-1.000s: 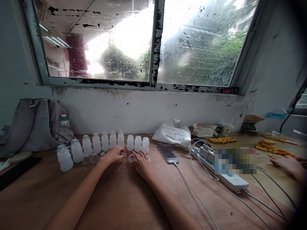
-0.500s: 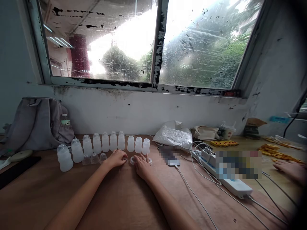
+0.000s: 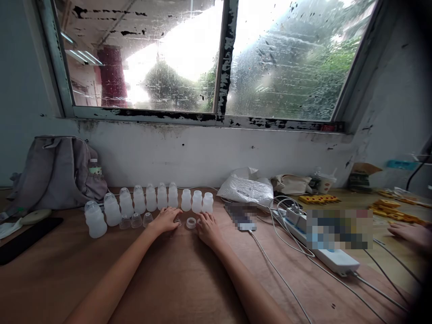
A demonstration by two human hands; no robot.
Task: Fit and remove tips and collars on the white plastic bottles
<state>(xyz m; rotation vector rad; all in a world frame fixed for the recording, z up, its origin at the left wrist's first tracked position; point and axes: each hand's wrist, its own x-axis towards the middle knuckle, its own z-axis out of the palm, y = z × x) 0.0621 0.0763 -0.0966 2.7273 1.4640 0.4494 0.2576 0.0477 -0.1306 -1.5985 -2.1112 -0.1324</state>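
Note:
Frosted bottles stand in a curved row; several on the left, such as the leftmost bottle (image 3: 96, 220), wear clear domed caps, while three at the right, including an uncapped bottle (image 3: 186, 200), have open necks. Three clear domed caps (image 3: 136, 220) sit on the table before the row. My left hand (image 3: 166, 220) is curled with its fingertips on a small clear piece (image 3: 177, 222), its shape partly hidden. A white ring (image 3: 191, 222) lies between my hands. My right hand (image 3: 209, 228) rests just right of it, fingers spread and pointing down at the table; anything under the palm is hidden.
A grey backpack (image 3: 60, 173) and a black strip (image 3: 29, 239) are at the left. Rightward are a silver packet (image 3: 248, 189), a phone (image 3: 245, 223) with its cable and a white power strip (image 3: 337, 261). Another person's hand (image 3: 405, 231) is near yellow parts (image 3: 388, 209).
My right hand has moved right, off the white ring, which now shows fully. My left hand stays by the small clear piece. The view has shifted slightly.

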